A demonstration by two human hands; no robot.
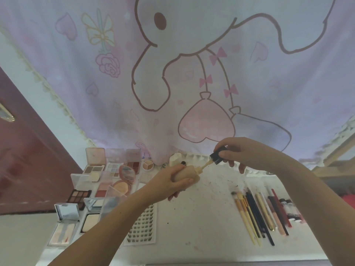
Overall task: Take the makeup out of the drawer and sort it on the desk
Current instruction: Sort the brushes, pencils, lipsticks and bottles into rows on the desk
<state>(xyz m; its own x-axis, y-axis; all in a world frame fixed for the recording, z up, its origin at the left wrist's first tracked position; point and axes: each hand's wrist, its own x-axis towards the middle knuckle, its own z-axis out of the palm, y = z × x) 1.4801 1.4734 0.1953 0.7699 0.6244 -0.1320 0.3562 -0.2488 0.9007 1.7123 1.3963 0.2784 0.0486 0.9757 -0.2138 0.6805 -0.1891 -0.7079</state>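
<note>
Beige and squat, the foundation bottle is held above the white, speckled desk — the left hand is wrapped round its body, fingers curled under and thumb along the top. Its pale neck points up and to the right, where the right hand pinches the black square cap between thumb and fingertips, the cap sitting at the tip of the neck; whether it is fully seated cannot be told.

Left of the hands, the desk is crowded with open makeup: a pink-lidded contour palette at the back, a pale eyeshadow palette and a reddish one beside it, a round pink blush compact with a mirror lid, a dark brown eyeshadow palette, and square powder compacts nearer the front edge. The left forearm crosses over a white tray of false lash clusters, hiding part of it. A small round concealer pot sits at the back near a white crumpled object.

To the right — well apart from the palettes — lies a row of yellow-handled brushes and dark pencils, side by side, with small dark-capped tubes just beyond. A pink cartoon-rabbit curtain hangs behind the desk.
</note>
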